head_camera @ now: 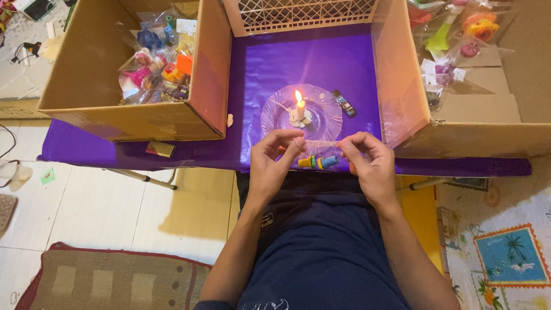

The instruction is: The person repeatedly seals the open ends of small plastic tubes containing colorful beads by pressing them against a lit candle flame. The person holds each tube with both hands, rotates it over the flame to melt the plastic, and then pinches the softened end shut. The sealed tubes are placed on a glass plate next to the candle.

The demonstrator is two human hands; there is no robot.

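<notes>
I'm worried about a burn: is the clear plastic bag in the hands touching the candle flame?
Apart. In the head view the clear plastic bag is stretched between both hands near the glass plate's front rim, while the candle flame burns at the plate's centre, well beyond it.

Between the left hand (275, 158) and right hand (367, 161) stretches a small clear plastic bag (318, 150) with a multicoloured toy inside. An open brown cardboard box (109, 112) at the left holds clear packets of bright toys (158, 63). Another cardboard box (488, 129) at the right holds more clear toy packets (459, 40). A dark phone screen (37, 8) lies far left.
</notes>
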